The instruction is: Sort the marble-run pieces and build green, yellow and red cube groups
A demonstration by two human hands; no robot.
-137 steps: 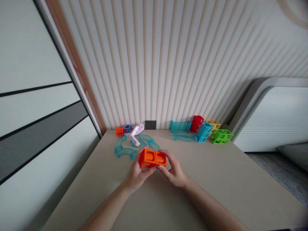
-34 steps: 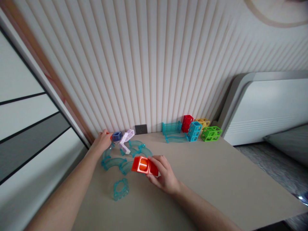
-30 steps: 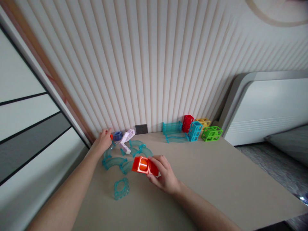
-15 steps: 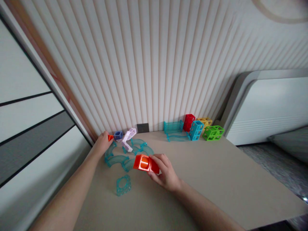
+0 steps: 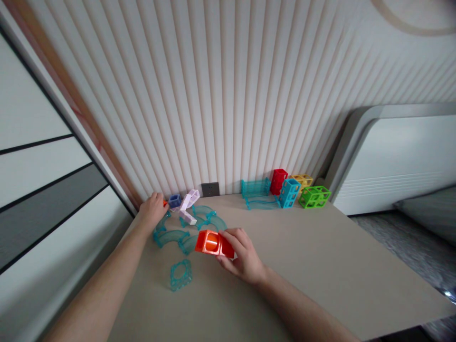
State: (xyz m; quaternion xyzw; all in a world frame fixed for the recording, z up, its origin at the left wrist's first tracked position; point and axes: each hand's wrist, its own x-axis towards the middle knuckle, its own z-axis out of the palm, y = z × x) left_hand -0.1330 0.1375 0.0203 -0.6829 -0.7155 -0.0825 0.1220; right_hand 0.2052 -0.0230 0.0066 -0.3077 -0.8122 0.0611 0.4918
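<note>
My right hand [image 5: 244, 254] is closed around one end of an orange marble-run block [image 5: 208, 242], held over the middle of the table. At the table's far left, my left hand [image 5: 152, 210] has its fingers closed on a small orange piece [image 5: 165, 203] that is mostly hidden behind them. Just right of those fingers sits a dark blue block [image 5: 174, 201], beside a branching pale lilac piece [image 5: 188, 206]. Curved clear teal track pieces [image 5: 173, 236] lie between the hands. Nearer me is a square teal piece [image 5: 180, 274] with a round hole.
By the wall on the right are straight teal tracks [image 5: 256, 187], a red block [image 5: 278, 181], a blue block [image 5: 289, 193], a yellow block [image 5: 302, 180] and a green block [image 5: 315, 196]. A black wall socket [image 5: 210, 189] is at the table's back edge. White panelling borders the left.
My left hand has turned slightly and covers more of the small orange piece. My right hand still holds the orange block in nearly the same spot.
</note>
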